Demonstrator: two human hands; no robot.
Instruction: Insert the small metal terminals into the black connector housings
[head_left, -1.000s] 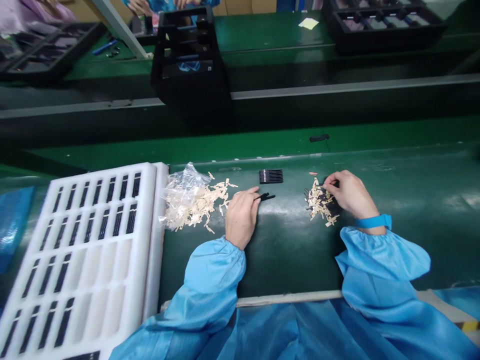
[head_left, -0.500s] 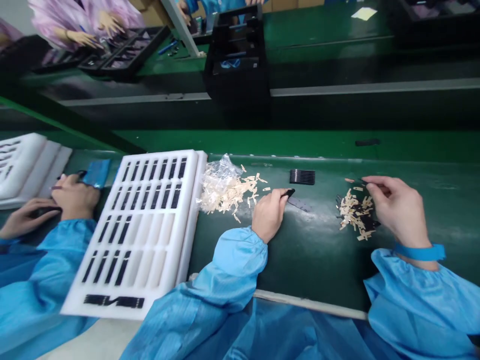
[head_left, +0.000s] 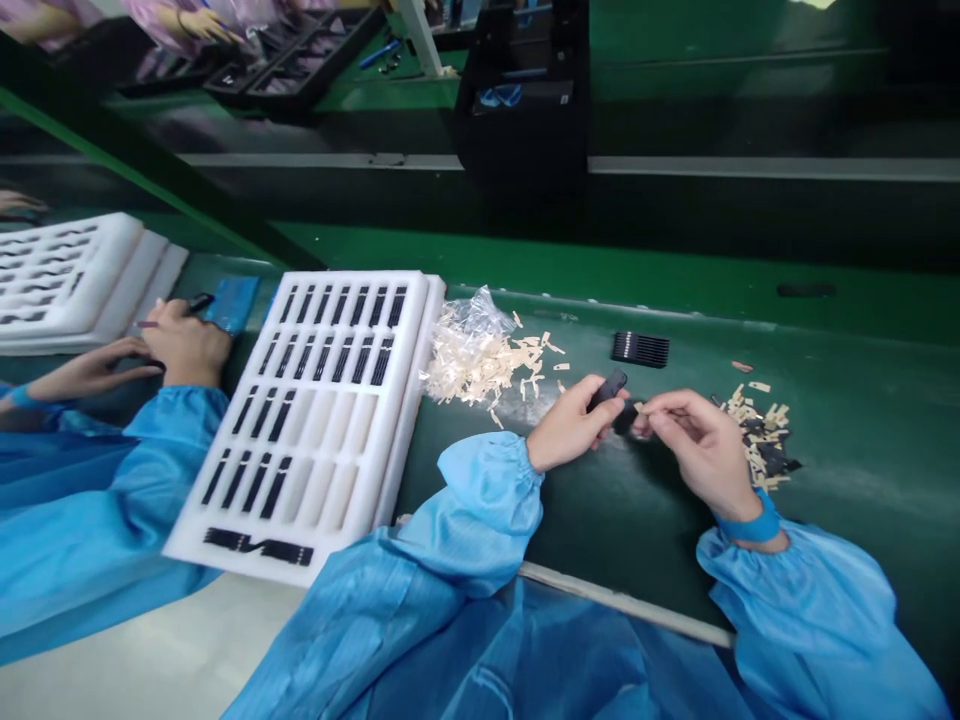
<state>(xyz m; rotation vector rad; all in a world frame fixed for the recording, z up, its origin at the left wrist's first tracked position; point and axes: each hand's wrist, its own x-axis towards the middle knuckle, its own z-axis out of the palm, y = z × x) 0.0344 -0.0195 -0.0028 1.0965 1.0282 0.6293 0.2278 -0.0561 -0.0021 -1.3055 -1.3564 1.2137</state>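
My left hand (head_left: pixel 571 428) is closed around a slim black part (head_left: pixel 611 386), whose rounded end sticks up past the thumb. Right beside it, my right hand (head_left: pixel 697 440) pinches something small between thumb and fingertips, close to the black part's lower end. A pale speck shows at those fingertips, too small to name. A mixed pile of beige tabs and black scraps (head_left: pixel 761 430) lies just right of my right hand. Beyond my hands sits a row of black strips (head_left: pixel 641 349) side by side. Left of my left hand, beige tabs (head_left: pixel 480 368) spill from a clear plastic bag (head_left: pixel 484 312).
A white foam tray (head_left: pixel 191 540), partly filled with black parts, lies at left on another tray. Further left are stacked foam trays (head_left: pixel 124 275), a blue packet (head_left: pixel 234 303) and a co-worker's hands (head_left: pixel 187 345). Black bins (head_left: pixel 521 130) stand across the bench.
My right hand has moved left from the mixed pile to the black part in my left hand. The left hand has tilted the part upward. The camera view has shifted.
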